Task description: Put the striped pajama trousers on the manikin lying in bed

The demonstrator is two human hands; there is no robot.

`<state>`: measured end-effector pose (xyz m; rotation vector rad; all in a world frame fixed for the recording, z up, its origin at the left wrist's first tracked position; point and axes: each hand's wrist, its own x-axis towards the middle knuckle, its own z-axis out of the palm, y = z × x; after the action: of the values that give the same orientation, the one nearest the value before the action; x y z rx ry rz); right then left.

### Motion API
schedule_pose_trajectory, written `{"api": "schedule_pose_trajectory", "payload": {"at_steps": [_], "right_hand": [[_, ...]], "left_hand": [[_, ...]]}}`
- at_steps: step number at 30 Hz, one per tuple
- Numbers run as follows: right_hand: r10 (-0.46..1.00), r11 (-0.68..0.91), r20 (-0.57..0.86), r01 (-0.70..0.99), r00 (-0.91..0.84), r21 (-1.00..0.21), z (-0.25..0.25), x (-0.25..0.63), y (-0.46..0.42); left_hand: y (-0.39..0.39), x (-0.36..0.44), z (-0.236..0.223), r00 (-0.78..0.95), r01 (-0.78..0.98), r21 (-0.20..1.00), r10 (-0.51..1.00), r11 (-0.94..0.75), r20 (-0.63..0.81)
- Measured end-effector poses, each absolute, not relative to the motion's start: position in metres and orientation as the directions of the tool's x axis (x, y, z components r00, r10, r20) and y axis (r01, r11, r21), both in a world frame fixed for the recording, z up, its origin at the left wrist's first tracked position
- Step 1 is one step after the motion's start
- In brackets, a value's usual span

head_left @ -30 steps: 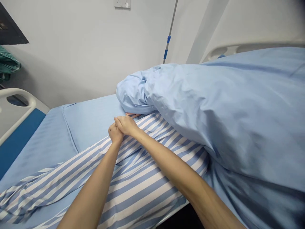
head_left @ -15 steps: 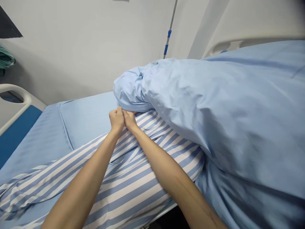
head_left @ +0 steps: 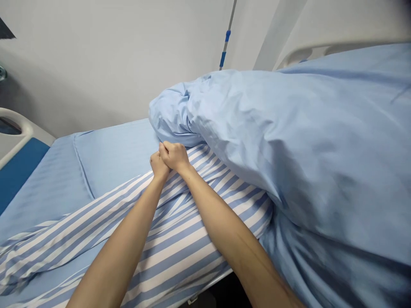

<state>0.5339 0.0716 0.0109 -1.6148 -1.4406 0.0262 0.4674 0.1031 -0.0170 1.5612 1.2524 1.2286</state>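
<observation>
My left hand (head_left: 159, 166) and my right hand (head_left: 174, 156) are closed into fists side by side, the right partly over the left. Both sit at the far end of a blue-and-white striped cloth (head_left: 180, 239) spread along the bed, and they seem to grip its edge, though the fabric inside the fists is hidden. Just beyond my knuckles and to the right lies a large, bunched pale blue quilt (head_left: 272, 145), nearly touching my right hand.
The bed has a smooth blue sheet (head_left: 112, 158), with a white side rail (head_left: 16, 124) at the left and a white end board (head_left: 305, 55) at the far right. A metal pole with blue clips (head_left: 227, 42) stands by the grey wall. A dark gap shows below the near bed edge.
My hands have shifted from a loose clasp into tight fists, with the right hand crossing over the left. The quilt and bed sit higher in the view as the camera tilts.
</observation>
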Motion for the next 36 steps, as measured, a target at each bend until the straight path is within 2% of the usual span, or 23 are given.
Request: {"api": "schedule_pose_trajectory", "payload": {"at_steps": [4,9,12,15,19,21,23,25,29,31,33,36], "right_hand": [[0.799,0.138,0.421,0.551,0.428,-0.823,-0.006,0.546,0.083],[0.794,0.219,0.359,0.321,0.491,-0.922,-0.01,0.555,0.089],[0.795,0.221,0.281,0.175,0.538,-0.96,-0.008,0.561,0.091],[0.764,0.157,0.282,0.256,0.581,-0.954,-0.001,0.566,0.088],[0.734,0.147,0.487,0.589,0.474,-0.795,0.01,0.57,0.076],[0.73,0.13,0.508,0.638,0.456,-0.759,0.01,0.573,0.072],[0.728,0.092,0.465,0.6,0.504,-0.794,0.005,0.577,0.073],[0.73,0.075,0.408,0.53,0.548,-0.845,-0.002,0.582,0.077],[0.737,0.138,0.334,0.353,0.588,-0.925,-0.01,0.594,0.088],[0.712,0.151,0.301,0.279,0.635,-0.948,-0.01,0.598,0.091],[0.67,0.125,0.266,0.249,0.693,-0.961,-0.008,0.601,0.091],[0.574,0.068,0.27,0.284,0.773,-0.956,0.0,0.599,0.085]], "left_hand": [[0.097,0.475,-0.009,0.021,0.139,0.96,0.97,-0.242,0.241],[0.096,0.497,0.014,-0.06,0.009,0.951,0.949,-0.31,0.31],[0.095,0.508,0.014,-0.084,0.084,0.955,0.953,-0.285,0.291],[0.093,0.51,0.0,-0.016,0.241,0.938,0.966,-0.248,0.259],[0.094,0.506,-0.017,0.053,0.32,0.909,0.963,-0.266,0.263],[0.095,0.506,-0.017,0.058,0.338,0.907,0.967,-0.252,0.247],[0.098,0.51,-0.011,0.047,0.319,0.92,0.973,-0.229,0.226],[0.102,0.519,0.0,0.026,0.229,0.953,0.98,-0.196,0.195],[0.111,0.543,0.018,0.052,0.033,0.978,0.978,-0.205,0.203],[0.111,0.551,0.016,0.042,0.05,0.972,0.973,-0.23,0.228],[0.108,0.554,0.008,0.049,0.142,0.956,0.967,-0.255,0.251],[0.103,0.551,-0.006,0.123,0.269,0.912,0.95,-0.31,0.287]]}}
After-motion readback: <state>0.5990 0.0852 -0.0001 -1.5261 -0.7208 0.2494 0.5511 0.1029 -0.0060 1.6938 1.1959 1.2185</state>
